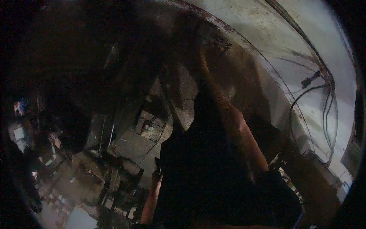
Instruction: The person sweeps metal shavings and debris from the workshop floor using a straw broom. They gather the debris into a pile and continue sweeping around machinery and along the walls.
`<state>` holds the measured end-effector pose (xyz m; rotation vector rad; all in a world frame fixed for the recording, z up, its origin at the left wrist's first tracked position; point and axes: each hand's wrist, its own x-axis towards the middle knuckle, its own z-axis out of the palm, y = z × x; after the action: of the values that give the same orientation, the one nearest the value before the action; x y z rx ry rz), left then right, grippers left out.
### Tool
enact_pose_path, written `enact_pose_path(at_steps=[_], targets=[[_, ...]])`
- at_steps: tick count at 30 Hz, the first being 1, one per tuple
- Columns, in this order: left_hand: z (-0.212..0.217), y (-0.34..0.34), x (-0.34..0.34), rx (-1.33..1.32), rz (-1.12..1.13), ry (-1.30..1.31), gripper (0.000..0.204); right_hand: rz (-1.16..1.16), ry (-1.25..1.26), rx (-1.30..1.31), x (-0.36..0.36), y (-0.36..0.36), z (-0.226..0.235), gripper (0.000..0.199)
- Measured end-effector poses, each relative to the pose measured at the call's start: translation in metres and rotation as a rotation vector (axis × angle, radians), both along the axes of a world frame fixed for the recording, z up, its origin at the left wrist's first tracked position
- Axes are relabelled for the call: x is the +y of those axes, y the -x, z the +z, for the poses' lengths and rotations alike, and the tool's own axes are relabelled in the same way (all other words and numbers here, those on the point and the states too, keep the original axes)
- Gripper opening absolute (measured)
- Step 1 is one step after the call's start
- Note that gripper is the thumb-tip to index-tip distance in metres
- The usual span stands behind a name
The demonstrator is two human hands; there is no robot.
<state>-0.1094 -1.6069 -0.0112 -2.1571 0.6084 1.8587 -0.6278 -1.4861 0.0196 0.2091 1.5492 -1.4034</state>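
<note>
Down at the lower middle, my left hand (156, 176) is beside my dark clothing, its fingers closed. A small dark object (157, 164) sticks up from it, too dim to name. My right arm (244, 133) is bare below a dark sleeve and reaches up and away into shadow. Its far end (204, 57) fades into the dark, so the right hand's fingers do not show. Nearest to it is a brown, shadowed surface (244, 68) with a small dark cluster of parts (225, 45) on it.
A large pale curved panel (282, 49) with a rusty edge fills the upper right; black cables (326, 87) and a connector (310, 79) hang along it. A square box-like thing (150, 124) and a thin cable lie on the floor. Cluttered items (118, 175) stand at lower left.
</note>
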Motion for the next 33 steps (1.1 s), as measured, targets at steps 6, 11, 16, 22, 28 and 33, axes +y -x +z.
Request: enact_pose_path(at_steps=[6, 11, 16, 22, 28, 33], targets=[[0.041, 0.161, -0.033, 0.195, -0.379, 0.225, 0.022, 0.100, 0.084, -0.322, -0.027, 0.096, -0.036, 0.047], [0.032, 0.216, -0.072, 0.179, -0.726, 0.300, 0.031, 0.542, -0.226, -0.025, -0.126, 0.172, 0.077, 0.058], [0.063, 0.290, -0.107, 0.073, -0.569, 0.208, 0.034, 0.585, -0.083, 0.195, -0.145, 0.185, 0.013, 0.057], [0.035, 0.309, -0.152, 0.089, -0.533, 0.253, 0.026, 0.383, -0.007, -0.256, -0.255, 0.222, 0.006, 0.050], [0.048, 0.317, -0.163, 0.198, -0.462, 0.464, 0.018, 0.545, 0.059, -0.212, -0.305, 0.291, -0.067, 0.047], [0.003, 0.294, -0.096, 0.359, 0.669, 0.234, 0.028, 1.197, 0.190, 0.690, -0.387, 0.366, -0.133, 0.045]])
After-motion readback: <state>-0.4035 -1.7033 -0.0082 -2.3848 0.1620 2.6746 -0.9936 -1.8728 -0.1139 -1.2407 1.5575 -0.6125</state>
